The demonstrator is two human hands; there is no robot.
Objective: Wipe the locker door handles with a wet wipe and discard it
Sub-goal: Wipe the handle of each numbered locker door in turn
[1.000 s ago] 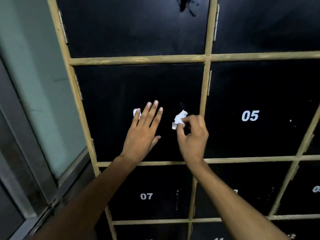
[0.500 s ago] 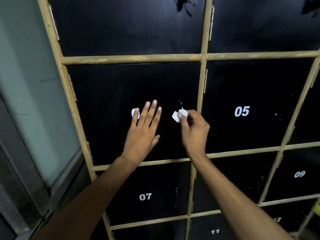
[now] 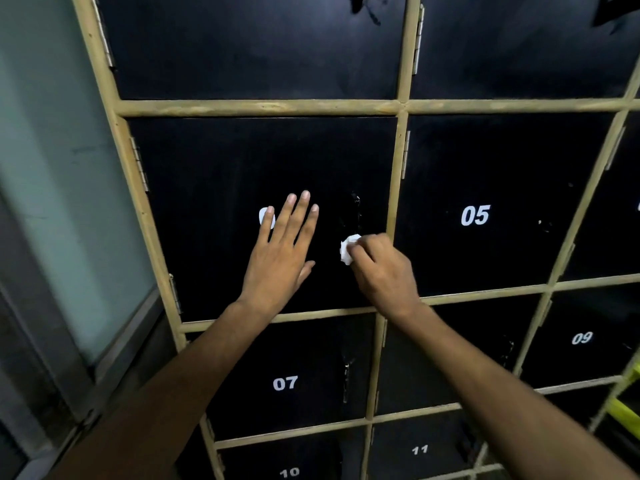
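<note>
My right hand pinches a small crumpled white wet wipe and presses it against a black locker door, just below that door's dark vertical handle. Flat on the same door, fingers spread, lies my left hand, covering most of the door's white number. The handle is dark on dark and only partly made out.
Black numbered doors sit in a yellowish frame: 05, 07, 09, 11. The 07 door has its own handle. A pale green wall stands at the left, a yellow object at the lower right.
My right hand has slid the wipe downward, from beside the handle's upper part to just below it. My left hand has stayed flat on the door.
</note>
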